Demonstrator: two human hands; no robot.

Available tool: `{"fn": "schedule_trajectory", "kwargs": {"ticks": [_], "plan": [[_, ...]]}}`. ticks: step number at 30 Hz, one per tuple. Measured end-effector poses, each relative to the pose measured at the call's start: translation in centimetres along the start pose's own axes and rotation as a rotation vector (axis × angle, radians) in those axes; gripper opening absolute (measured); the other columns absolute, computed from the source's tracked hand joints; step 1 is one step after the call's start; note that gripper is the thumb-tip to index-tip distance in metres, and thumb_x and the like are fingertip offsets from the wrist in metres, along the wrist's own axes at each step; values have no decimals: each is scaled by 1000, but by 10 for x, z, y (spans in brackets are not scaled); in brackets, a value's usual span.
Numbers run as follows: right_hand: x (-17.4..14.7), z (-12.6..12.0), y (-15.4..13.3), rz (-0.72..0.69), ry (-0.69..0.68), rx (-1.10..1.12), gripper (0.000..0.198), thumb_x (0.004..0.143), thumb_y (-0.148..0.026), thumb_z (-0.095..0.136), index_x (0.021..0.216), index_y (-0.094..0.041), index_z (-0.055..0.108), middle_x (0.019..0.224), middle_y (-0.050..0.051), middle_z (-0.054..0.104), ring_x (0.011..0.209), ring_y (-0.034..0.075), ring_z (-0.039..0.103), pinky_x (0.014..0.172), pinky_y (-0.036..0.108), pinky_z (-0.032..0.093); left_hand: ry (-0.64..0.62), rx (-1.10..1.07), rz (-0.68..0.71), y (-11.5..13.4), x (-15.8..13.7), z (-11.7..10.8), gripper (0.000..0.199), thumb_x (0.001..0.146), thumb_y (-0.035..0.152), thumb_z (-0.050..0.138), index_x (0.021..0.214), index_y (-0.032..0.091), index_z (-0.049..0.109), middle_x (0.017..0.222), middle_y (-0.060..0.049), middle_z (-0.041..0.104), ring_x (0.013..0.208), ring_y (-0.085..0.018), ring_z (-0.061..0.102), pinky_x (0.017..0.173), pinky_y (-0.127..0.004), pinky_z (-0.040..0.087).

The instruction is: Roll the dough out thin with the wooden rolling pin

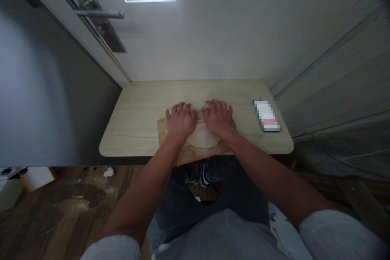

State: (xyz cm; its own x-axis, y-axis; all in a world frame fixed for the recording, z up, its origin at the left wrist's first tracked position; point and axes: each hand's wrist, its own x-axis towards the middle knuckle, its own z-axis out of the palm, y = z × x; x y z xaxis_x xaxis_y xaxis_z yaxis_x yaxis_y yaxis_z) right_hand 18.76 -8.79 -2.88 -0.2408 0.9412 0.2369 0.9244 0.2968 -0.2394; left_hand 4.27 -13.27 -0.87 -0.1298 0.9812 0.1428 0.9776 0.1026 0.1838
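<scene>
From far off, I see the left hand (182, 122) and right hand (218, 118), fingers a bit spread, over pale dough (203, 137) that seems soft, best held by its edge.

Board (162, 132) sits mid near edge of table (137, 118), poking out over that edge; flat piece (202, 136) lies on board. Left hand (182, 122) over piece's far left part, right hand (217, 118) over far right, side by side. Out right, phone (267, 115), close to table's right edge. Door (228, 28) behind far edge, handle (100, 14) beyond far left corner. Down on floor (70, 195), paper scrap (109, 172) below near left corner.
</scene>
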Motion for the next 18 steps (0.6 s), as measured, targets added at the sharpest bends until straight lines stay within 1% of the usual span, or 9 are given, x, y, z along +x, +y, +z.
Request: {"fn": "schedule_trajectory", "kwargs": {"ticks": [5,9,13,16,18], "plan": [[22,4,-2,-5,34,13,53,104,-50,27,128,-16,60,130,17,62,121,33,47,104,52,25,46,15,-18,-2,22,-1,51,103,42,20,123,20,61,131,-13,61,122,-31,51,106,-54,35],[27,2,-4,7,26,7,54,103,-51,29,124,-15,62,123,17,65,115,33,50,100,50,28,25,31,-25,-3,27,-2,52,103,41,19,116,18,64,123,-15,62,118,-31,52,100,-50,39],[13,-1,-4,0,35,6,53,103,-51,30,126,-15,62,125,17,64,117,33,49,102,52,27,7,44,-22,-1,16,-3,51,103,42,21,115,19,64,123,-14,63,116,-30,54,97,-46,41],[-2,-1,-3,10,41,11,52,103,-51,30,127,-17,62,128,15,64,120,33,48,105,54,26,13,54,-18,2,2,-2,49,103,43,22,121,21,63,126,-13,63,118,-30,54,98,-47,41],[-12,-2,-3,14,44,2,52,103,-51,30,129,-18,61,134,14,61,124,33,46,107,55,23,20,56,-12,3,-7,-1,48,103,44,24,126,22,60,131,-12,61,120,-31,53,100,-49,41]]}}
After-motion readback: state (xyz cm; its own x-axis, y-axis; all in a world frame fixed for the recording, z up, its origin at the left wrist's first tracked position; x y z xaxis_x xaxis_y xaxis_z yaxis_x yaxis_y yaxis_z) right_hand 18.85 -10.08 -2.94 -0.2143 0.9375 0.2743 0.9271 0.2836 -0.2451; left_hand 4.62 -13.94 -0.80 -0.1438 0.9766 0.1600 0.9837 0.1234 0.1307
